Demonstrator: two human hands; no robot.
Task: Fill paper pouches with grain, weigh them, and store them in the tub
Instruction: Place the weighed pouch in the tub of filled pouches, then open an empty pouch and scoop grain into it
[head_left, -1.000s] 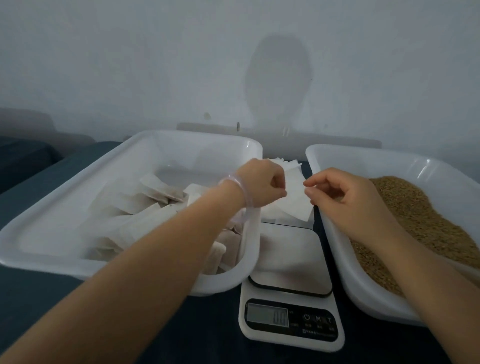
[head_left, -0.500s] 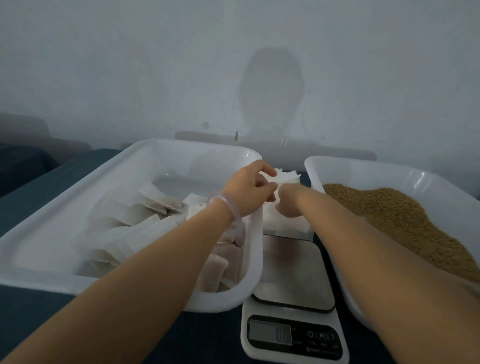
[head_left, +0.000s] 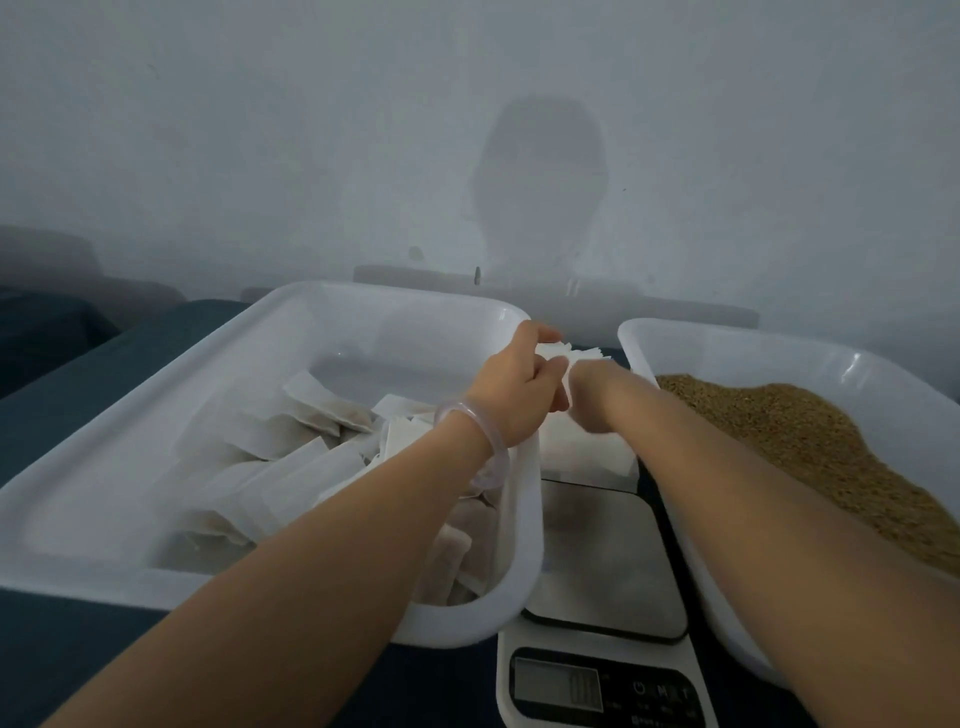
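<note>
The left hand (head_left: 519, 395), with a clear bracelet (head_left: 470, 415) on its wrist, pinches the top of the empty pouches (head_left: 587, 457). They are stacked just beyond the scale (head_left: 602, 561), between the two tubs. The right hand (head_left: 589, 397) meets it there, but its fingers are hidden, so I cannot tell its grip. Filled pouches (head_left: 311, 415) lie in the left tub (head_left: 395, 304), and grain (head_left: 805, 447) fills the right tub (head_left: 727, 345).

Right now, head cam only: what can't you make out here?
Head view:
- right hand: fingers hidden behind its own wrist and the left hand, so its grip is unknown.
- empty pouches: count hidden by both hands; the left hand pinches the top edge.
- scale display: too blurred to read.
- grain tub: cut off by the right edge.
- filled pouches: partly under the left forearm.
</note>
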